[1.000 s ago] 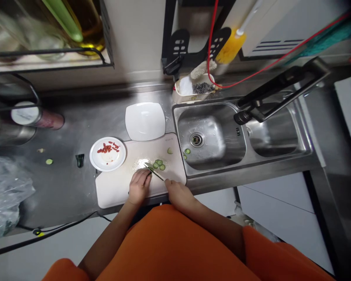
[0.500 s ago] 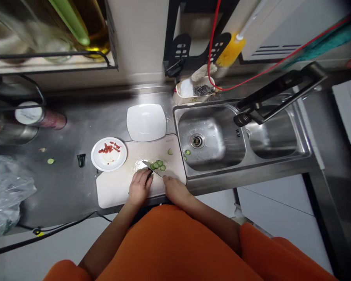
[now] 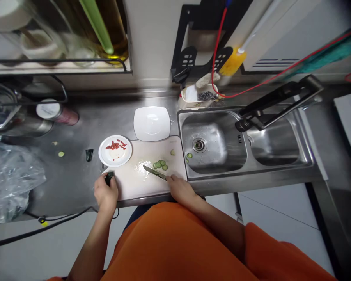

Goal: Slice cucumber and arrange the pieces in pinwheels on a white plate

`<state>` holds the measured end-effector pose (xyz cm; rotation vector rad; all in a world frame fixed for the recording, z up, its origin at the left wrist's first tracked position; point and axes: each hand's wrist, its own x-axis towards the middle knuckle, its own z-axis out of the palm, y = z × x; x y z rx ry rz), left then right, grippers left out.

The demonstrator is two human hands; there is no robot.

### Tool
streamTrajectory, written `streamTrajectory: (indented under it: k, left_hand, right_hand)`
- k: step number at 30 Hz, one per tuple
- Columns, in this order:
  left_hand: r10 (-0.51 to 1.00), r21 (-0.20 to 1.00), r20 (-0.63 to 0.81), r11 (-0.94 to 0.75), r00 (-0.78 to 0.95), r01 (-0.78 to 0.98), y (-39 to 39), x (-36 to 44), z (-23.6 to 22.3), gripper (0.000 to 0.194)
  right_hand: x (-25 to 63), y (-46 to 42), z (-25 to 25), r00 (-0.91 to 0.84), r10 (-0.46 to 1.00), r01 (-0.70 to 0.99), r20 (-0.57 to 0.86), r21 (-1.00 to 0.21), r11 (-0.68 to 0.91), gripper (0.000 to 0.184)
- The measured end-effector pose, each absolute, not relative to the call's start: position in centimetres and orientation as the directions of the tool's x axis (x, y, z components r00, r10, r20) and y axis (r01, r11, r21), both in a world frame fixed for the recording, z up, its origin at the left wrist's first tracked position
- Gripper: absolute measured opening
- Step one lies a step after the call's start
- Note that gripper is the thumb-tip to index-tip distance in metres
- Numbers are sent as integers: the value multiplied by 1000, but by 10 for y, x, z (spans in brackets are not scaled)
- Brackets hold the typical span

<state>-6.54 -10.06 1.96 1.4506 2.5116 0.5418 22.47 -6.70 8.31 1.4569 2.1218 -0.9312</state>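
My left hand (image 3: 105,191) is closed around a dark green cucumber piece (image 3: 109,177), at the left edge of the white cutting board (image 3: 128,185). In my right hand (image 3: 181,189) is a knife (image 3: 154,172), its blade low over the board and pointing left. Several cucumber slices (image 3: 160,165) lie together just beyond the blade. One pale slice (image 3: 172,152) sits apart near the board's far right corner. A round white plate (image 3: 103,158) with red goji-like berries (image 3: 114,146) overlaps the board's far left. Behind the board stands a white square dish (image 3: 152,123).
Right of the board is a steel double sink (image 3: 219,168) with cucumber slices (image 3: 189,155) inside and a black faucet (image 3: 269,101) above. Leftward lie another dark cucumber end (image 3: 89,155), a small slice (image 3: 61,154), a plastic bag (image 3: 14,175) and a red-filled jar (image 3: 58,112).
My left hand has moved left from the board's middle, carrying the cucumber piece to the board's left edge. The knife stays in my right hand near the slices. The view has shifted slightly.
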Motion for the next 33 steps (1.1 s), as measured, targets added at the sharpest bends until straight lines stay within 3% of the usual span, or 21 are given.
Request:
streamTrajectory:
  k: [6,13,17,20,23,33]
  left_hand:
    - [813,370,-23,548,-582,751,-89,-68,15,37]
    - [815,371,3,538,-580,757,-90,-59,22,57]
    - [923,475,142,253,-358,843,-78,-28,35,45]
    - [998,666,62,-27,-19,745,-65,18,42,25]
    - [971,738,-23,-144,238,659,-54,59,40,17]
    - [985,745,-25,-97,172,660,-33,71,15,12]
  right_hand:
    - [235,-66,93,-405,685,911,-605,-331,246,38]
    - [248,-65,86,-391,786,914,-479,-307,267,46]
    - [251,-65,83,-394,788,915,-473,-282,288,46]
    - [250,-65,81,-406,788,912,-464,-259,317,45]
    - [250,-66,80,-424,788,904,-447,-258,340,45]
    - [260,-77,81,-414,793,909,-448,-253,332,44]
